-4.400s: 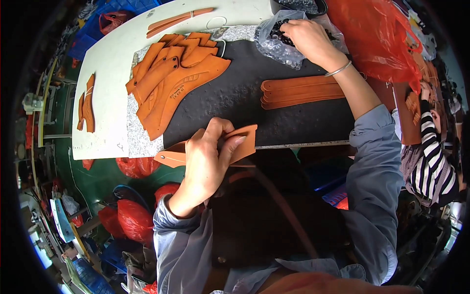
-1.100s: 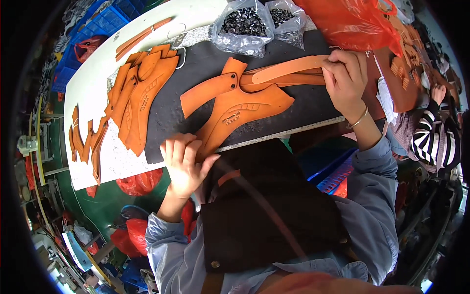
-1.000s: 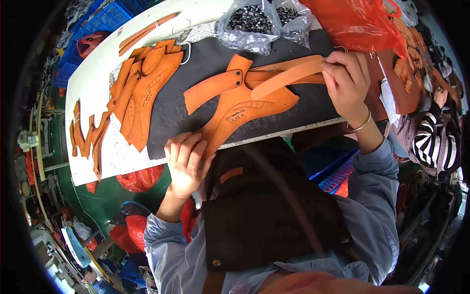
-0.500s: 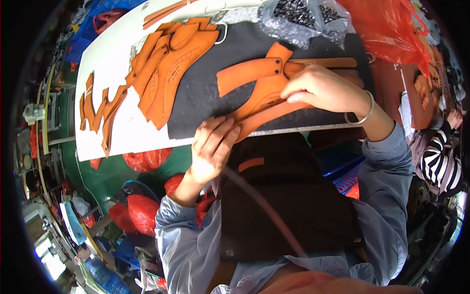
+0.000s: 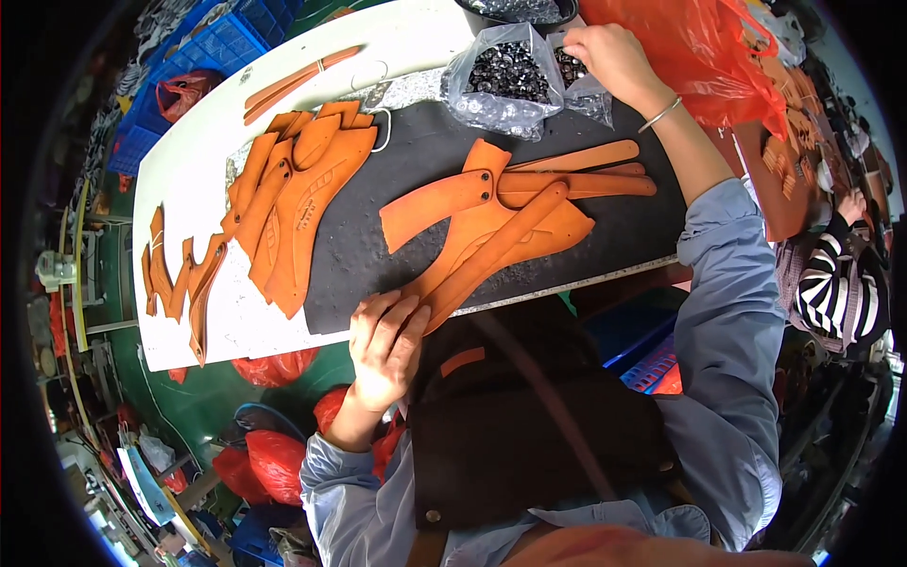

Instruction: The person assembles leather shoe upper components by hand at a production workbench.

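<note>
At the near edge of the table, my left hand (image 5: 385, 335) is closed round the lower end of an orange leather piece (image 5: 557, 229) and a long leather strap (image 5: 491, 248) laid across it. The piece lies flat, with a short side tab (image 5: 435, 205) joined to it by two dark snaps. My right hand (image 5: 612, 59) reaches to the far side, fingers bent and pinched together over a clear plastic bag of small dark snap parts (image 5: 573, 68). Whatever its fingertips hold is too small to make out. Beside it stands a fuller clear bag of black snap parts (image 5: 510, 74).
Stacked orange leather pieces (image 5: 307, 203) lie left of the black mat (image 5: 364, 175); narrower straps (image 5: 168, 269) lie farther left. A red plastic bag (image 5: 675, 71) covers the far right corner. Another person in striped sleeves (image 5: 836, 293) is at the right.
My right hand has left the leather strap and moved far forward to the bags of snap parts. My left hand keeps hold of the leather. The view has shifted, showing more of the table's far side.
</note>
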`<state>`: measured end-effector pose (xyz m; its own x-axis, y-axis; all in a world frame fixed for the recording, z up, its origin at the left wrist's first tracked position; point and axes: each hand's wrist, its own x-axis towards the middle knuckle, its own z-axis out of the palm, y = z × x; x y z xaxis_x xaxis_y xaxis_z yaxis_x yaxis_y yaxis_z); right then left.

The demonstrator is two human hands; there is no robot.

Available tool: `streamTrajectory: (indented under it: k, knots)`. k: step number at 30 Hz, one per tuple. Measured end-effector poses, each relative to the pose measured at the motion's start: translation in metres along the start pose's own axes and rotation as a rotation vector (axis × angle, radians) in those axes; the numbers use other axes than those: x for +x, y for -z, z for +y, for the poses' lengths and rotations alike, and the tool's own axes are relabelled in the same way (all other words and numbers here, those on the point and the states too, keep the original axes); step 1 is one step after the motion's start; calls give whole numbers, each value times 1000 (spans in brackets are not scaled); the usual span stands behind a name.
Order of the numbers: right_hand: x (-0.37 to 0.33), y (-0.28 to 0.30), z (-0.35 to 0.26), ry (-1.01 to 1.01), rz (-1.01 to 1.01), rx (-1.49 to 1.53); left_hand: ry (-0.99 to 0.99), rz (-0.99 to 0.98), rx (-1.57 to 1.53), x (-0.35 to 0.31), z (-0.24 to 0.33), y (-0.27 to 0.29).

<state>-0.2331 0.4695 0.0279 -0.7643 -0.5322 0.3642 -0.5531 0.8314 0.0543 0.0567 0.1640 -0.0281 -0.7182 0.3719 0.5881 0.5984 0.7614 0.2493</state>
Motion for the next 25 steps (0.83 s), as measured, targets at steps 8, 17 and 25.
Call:
streamTrajectory:
  k: [8,17,25]
  knots:
    - [-15,40,-38,-73,83,786,142,3,-137,27,16,21]
    - [-89,78,-189,255,176,1222,772,32,-874,59,19,37]
    - [-98,61,-210,291,245,1067,740,176,-1071,53,23,31]
